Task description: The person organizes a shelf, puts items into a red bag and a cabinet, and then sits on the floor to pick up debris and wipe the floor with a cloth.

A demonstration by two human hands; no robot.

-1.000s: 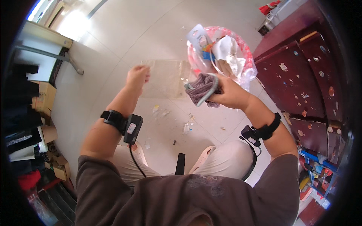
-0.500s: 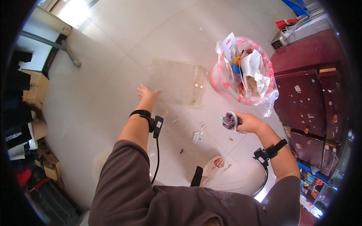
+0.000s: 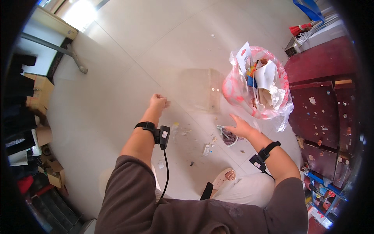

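A clear plastic bag (image 3: 198, 90) with two small pale dots lies on the floor ahead of me. My left hand (image 3: 158, 102) is at its left side, the fingers curled together and appearing to pinch its edge, though that edge is see-through and blurred. My right hand (image 3: 242, 128) is open, thumb and fingers apart. Just left of it and below its fingers, a crumpled purple-grey cloth (image 3: 229, 137) with a pale blue-grey edge rests on the floor.
A bin lined with a pink and clear bag (image 3: 230, 86), full of paper and packaging, stands beyond my right hand. Scraps (image 3: 206, 149) litter the tiles. A dark red cabinet (image 3: 311, 113) borders the right; cardboard boxes (image 3: 55, 171) are at the left.
My right hand has let go of the cloth, which now lies on the floor. My left hand's spread fingers have curled closed, and the bag's left part has lifted or drawn in.
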